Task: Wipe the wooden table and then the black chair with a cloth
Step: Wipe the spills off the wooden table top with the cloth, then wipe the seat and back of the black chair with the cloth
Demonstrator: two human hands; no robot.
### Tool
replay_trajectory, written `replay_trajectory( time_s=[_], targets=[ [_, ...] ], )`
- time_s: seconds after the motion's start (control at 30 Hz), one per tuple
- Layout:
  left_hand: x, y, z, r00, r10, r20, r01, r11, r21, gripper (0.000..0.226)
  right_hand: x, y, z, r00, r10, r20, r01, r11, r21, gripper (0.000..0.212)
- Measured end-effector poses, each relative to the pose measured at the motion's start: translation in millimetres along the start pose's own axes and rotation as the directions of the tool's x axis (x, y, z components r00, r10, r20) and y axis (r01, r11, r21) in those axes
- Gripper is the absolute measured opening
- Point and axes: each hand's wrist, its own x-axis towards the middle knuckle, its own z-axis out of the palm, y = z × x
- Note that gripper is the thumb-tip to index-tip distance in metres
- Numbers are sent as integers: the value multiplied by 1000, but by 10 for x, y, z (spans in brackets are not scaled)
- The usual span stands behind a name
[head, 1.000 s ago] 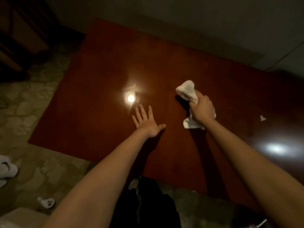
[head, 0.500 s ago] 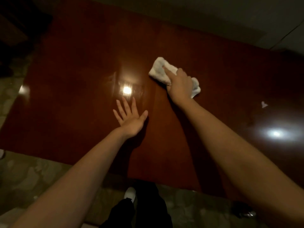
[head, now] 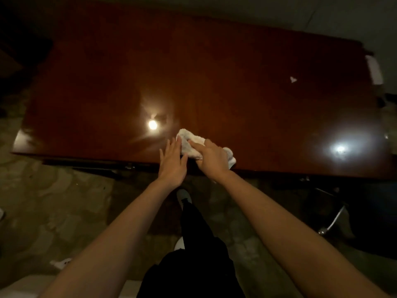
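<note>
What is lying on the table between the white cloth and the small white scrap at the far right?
Nothing. In the head view, only bare glossy wooden table lies between the cloth under the right hand and the scrap.

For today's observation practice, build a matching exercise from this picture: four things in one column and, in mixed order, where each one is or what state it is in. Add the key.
Things
1. white cloth
2. left hand
3. small white scrap
4. black chair

Places or states
A. alone on the far right part of the wooden table
B. on the floor, below the table's near right edge
C. flat, fingers straight, beside the cloth
D. pressed to the table under the right hand

Pairs: 1-D, 2-C, 3-A, 4-B
</note>
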Motion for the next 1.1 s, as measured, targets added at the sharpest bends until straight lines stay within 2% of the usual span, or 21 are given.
replay_trajectory(
  time_s=[0.13,0.23,0.3,0.37,0.47,0.67,0.77,0.97,1.1],
  targets=[
    [-446,121,132,997,-19,78,27,995,-100,63,-527,-6,-55,974,130,185,-156,979,134,47],
    [-651,400,202,985,-35,170,54,993,-105,49,-866,106,-196,921,196,337,-274,940,203,31],
    [-766,625,294,967,-9,256,25,998,-59,39,-1146,302,-251,895,252,367,-362,892,271,18],
    [-869,865,436,953,61,298,-46,997,-56,37,-1488,549,-335,889,351,295,-444,820,362,12],
    [-996,1306,686,917,208,341,-202,978,-52,34,-2022,908,-588,843,489,226,-532,689,493,15],
    [-1159,2405,1251,808,405,429,-408,908,-89,33,-2913,1654,-1168,764,623,169,-564,518,643,21],
    [-1244,2989,1585,776,474,416,-463,876,-134,31,-3307,2011,-1477,735,672,90,-518,470,715,9],
    [-1552,4236,2358,672,669,317,-635,741,-219,29,-4109,2952,-2050,654,754,-64,-464,466,753,26],
    [-1835,4939,2870,592,757,276,-691,653,-310,29,-4734,3532,-2381,559,813,-162,-468,471,748,28]
  ],
)
